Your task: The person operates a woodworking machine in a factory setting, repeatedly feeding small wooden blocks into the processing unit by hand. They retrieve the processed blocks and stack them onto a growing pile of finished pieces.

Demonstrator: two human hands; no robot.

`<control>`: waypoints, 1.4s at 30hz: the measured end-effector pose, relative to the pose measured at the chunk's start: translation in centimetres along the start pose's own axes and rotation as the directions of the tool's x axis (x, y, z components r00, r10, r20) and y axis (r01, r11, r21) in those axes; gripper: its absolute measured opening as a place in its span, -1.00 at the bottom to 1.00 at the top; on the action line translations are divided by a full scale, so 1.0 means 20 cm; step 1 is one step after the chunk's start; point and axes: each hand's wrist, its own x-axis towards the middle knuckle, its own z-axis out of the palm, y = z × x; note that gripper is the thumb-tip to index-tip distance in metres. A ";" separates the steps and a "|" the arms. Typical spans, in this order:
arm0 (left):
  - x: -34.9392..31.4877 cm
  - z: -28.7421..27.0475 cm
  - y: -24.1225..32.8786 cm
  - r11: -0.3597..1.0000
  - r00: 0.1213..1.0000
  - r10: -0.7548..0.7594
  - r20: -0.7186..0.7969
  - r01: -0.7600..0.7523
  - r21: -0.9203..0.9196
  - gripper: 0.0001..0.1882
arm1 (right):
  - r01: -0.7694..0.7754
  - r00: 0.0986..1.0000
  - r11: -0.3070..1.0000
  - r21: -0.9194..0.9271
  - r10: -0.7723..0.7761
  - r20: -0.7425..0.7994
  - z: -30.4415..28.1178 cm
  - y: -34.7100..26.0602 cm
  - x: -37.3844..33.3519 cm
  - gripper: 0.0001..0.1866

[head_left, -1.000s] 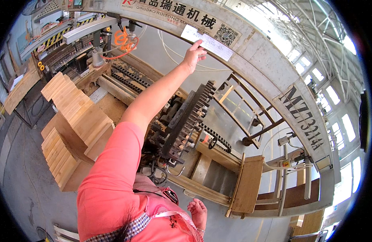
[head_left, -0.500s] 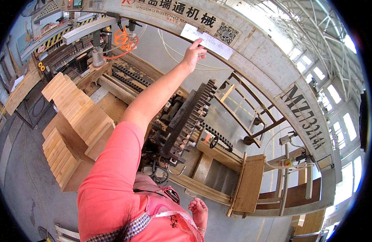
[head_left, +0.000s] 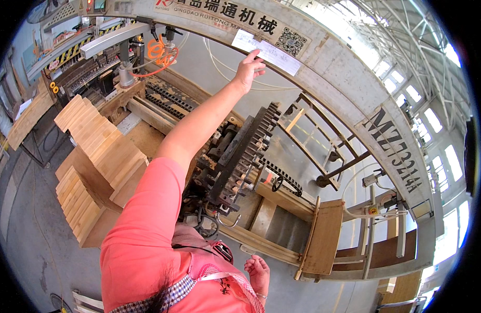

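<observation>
Left hand (head_left: pixel 249 68) raised, fingers (head_left: pixel 258 58) loosely spread and gripping nothing, tips touching lower edge of white paper sheet (head_left: pixel 267 51) on grey machine beam (head_left: pixel 329 78) just above; right hand (head_left: pixel 257 272) low, slack, empty; best pressing flat, not tearing.

Left hand (head_left: pixel 249 70) raised on outstretched arm, fingertips at edge of white paper sheet (head_left: pixel 267 51) stuck on grey machine beam (head_left: pixel 350 99). Right hand (head_left: pixel 258 272) low by the hip, fingers loosely curled, holding nothing. Pink-orange sleeve (head_left: pixel 146 224) fills lower centre. Black multi-spindle drill head (head_left: pixel 239 159) below the arm. Stacks of pale wooden boards (head_left: pixel 97 151) to the left. Upright wooden panel (head_left: pixel 324 237) at right, near machine frame. Orange coiled hose (head_left: pixel 158 52) upper left.
</observation>
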 end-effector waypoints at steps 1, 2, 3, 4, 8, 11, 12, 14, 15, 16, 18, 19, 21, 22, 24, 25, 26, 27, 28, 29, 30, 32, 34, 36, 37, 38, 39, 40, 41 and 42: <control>-0.01 0.01 0.01 1.000 1.000 -0.013 0.008 0.013 -0.002 -0.29 | 0.000 1.000 1.000 0.001 0.000 -0.002 0.00 0.00 0.00 -0.76; -0.02 0.01 0.02 1.000 1.000 -0.025 0.015 0.025 -0.004 -0.30 | -0.001 1.000 1.000 0.001 0.001 -0.005 0.00 0.00 0.00 -0.76; -0.02 0.02 0.02 1.000 1.000 -0.023 0.015 0.023 -0.003 -0.30 | -0.002 1.000 1.000 0.001 0.002 -0.005 0.00 -0.01 0.00 -0.76; -0.02 0.02 0.02 1.000 1.000 -0.021 0.015 0.021 -0.003 -0.30 | -0.003 1.000 1.000 0.004 0.003 -0.002 0.00 -0.01 0.00 -0.76; -0.03 0.02 0.04 1.000 0.999 -0.025 0.021 0.025 0.005 -0.29 | -0.005 1.000 1.000 0.014 0.005 0.009 -0.01 -0.01 0.00 -0.76; -0.03 0.02 0.04 1.000 0.999 -0.011 0.033 0.011 0.009 -0.28 | -0.009 1.000 1.000 0.018 0.008 0.017 -0.02 -0.01 0.00 -0.76; -0.03 0.02 0.04 1.000 1.000 -0.002 0.029 0.002 0.005 -0.28 | -0.009 1.000 1.000 0.018 0.009 0.021 -0.02 -0.02 0.01 -0.76; -0.04 0.02 0.04 1.000 1.000 0.019 0.020 -0.019 0.000 -0.27 | -0.023 0.999 1.000 0.021 0.023 0.027 -0.02 -0.03 0.01 -0.78; -0.05 0.02 0.04 1.000 1.000 0.020 0.023 -0.020 -0.004 -0.28 | -0.031 0.999 0.999 0.022 0.030 0.030 -0.02 -0.04 0.01 -0.79; -0.06 0.01 0.04 1.000 0.999 0.022 0.025 -0.022 -0.006 -0.28 | -0.034 0.999 0.999 0.014 0.034 0.032 -0.03 -0.04 0.01 -0.78; -0.09 0.00 0.06 1.000 1.000 0.026 0.015 -0.026 -0.003 -0.29 | -0.041 0.999 0.999 -0.004 0.041 0.036 -0.04 -0.04 0.03 -0.76; -0.12 0.00 0.07 1.000 1.000 0.029 0.004 -0.029 0.002 -0.30 | -0.046 0.998 0.999 -0.009 0.047 0.045 -0.05 -0.04 0.03 -0.76; -0.18 0.01 0.10 0.999 1.000 0.028 -0.003 -0.028 0.015 -0.32 | -0.059 0.996 0.998 -0.018 0.060 0.062 -0.05 -0.05 0.04 -0.76; -0.23 0.01 0.11 0.999 1.000 0.024 0.001 -0.024 0.023 -0.33 | -0.070 0.995 0.997 -0.029 0.072 0.068 -0.06 -0.05 0.05 -0.76; -0.33 -0.01 0.12 0.999 1.000 0.005 0.001 -0.005 0.041 -0.35 | -0.095 0.992 0.994 -0.052 0.099 0.083 -0.07 -0.06 0.08 -0.77; -0.39 -0.02 0.12 0.999 1.000 -0.011 -0.002 0.011 0.051 -0.37 | -0.115 0.989 0.991 -0.072 0.121 0.084 -0.07 -0.06 0.09 -0.77; -0.45 -0.03 0.12 0.998 1.000 -0.025 -0.005 0.025 0.062 -0.38 | -0.136 0.986 0.986 -0.092 0.144 0.085 -0.07 -0.05 0.11 -0.77; -0.53 -0.03 0.13 0.996 0.999 -0.051 -0.012 0.052 0.074 -0.39 | -0.156 0.983 0.982 -0.111 0.165 0.084 -0.07 -0.05 0.13 -0.77; -0.62 -0.02 0.14 0.993 0.997 -0.077 -0.019 0.078 0.087 -0.41 | -0.160 0.978 0.979 -0.128 0.175 0.110 -0.07 -0.06 0.15 -0.77; -0.70 -0.03 0.14 0.990 0.994 -0.102 -0.028 0.104 0.100 -0.42 | -0.165 0.973 0.976 -0.146 0.185 0.136 -0.06 -0.06 0.16 -0.77; -0.79 -0.05 0.14 0.986 0.990 -0.136 -0.042 0.139 0.091 -0.44 | -0.168 0.967 0.972 -0.163 0.195 0.162 -0.05 -0.06 0.18 -0.77; -0.99 -0.13 0.09 0.980 0.978 -0.197 -0.066 0.198 0.000 -0.49 | -0.196 0.950 0.962 -0.192 0.234 0.204 -0.03 -0.06 0.21 -0.76; -1.23 -0.19 0.07 0.953 0.945 -0.297 -0.137 0.302 0.017 -0.52 | -0.231 0.927 0.947 -0.223 0.283 0.245 -0.01 -0.05 0.25 -0.75; -1.47 -0.28 0.05 0.924 0.912 -0.380 -0.156 0.383 -0.011 -0.49 | -0.270 0.896 0.927 -0.260 0.341 0.285 0.02 -0.04 0.29 -0.75; -1.58 -0.33 0.05 0.907 0.886 -0.419 -0.199 0.417 -0.055 -0.50 | -0.278 0.877 0.916 -0.290 0.365 0.313 0.04 -0.02 0.31 -0.74; -1.71 -0.38 0.05 0.890 0.860 -0.454 -0.233 0.450 -0.070 -0.49 | -0.283 0.858 0.904 -0.321 0.388 0.337 0.05 -0.01 0.32 -0.74; -1.83 -0.41 0.07 0.887 0.850 -0.462 -0.254 0.450 -0.106 -0.48 | -0.285 0.836 0.890 -0.356 0.413 0.362 0.08 0.00 0.34 -0.74; -1.94 -0.44 0.09 0.881 0.831 -0.469 -0.298 0.463 -0.094 -0.47 | -0.284 0.813 0.880 -0.380 0.431 0.391 0.12 0.02 0.35 -0.74; -2.01 -0.46 0.07 0.854 0.792 -0.511 -0.334 0.510 -0.098 -0.47 | -0.307 0.801 0.869 -0.388 0.456 0.387 0.14 0.02 0.37 -0.73; -2.12 -0.49 0.10 0.853 0.788 -0.509 -0.346 0.516 -0.080 -0.46 | -0.304 0.780 0.858 -0.415 0.474 0.409 0.18 0.04 0.37 -0.73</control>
